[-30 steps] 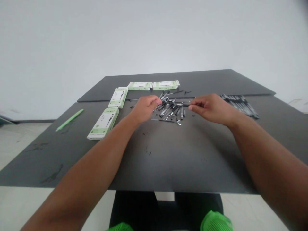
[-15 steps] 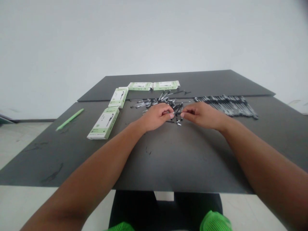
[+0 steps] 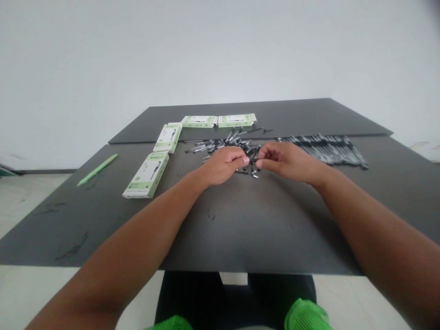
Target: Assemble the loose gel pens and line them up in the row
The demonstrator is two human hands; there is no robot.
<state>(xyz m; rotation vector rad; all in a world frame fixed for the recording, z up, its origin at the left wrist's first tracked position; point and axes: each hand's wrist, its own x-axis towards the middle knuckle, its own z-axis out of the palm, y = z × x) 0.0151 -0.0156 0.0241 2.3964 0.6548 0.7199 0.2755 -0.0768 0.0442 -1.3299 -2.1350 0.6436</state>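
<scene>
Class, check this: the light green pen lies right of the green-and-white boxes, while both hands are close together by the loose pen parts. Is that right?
Not quite: the head view shows the light green pen left of the green-and-white boxes. The left hand and right hand are close together by the loose pen parts.

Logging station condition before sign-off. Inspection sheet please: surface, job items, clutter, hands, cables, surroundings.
Surface: dark table, seam across it, dark smudges at near left.
Job items: loose heap of pen parts beyond the hands; row of pens side by side on the right.
Clutter: four green-and-white boxes left and behind the heap; green stick farther left.
Hands: left hand pinches a thin dark piece; right hand at its other end, grip unclear.
Cables: nothing seen.
Surroundings: pale wall behind, pale floor.
</scene>
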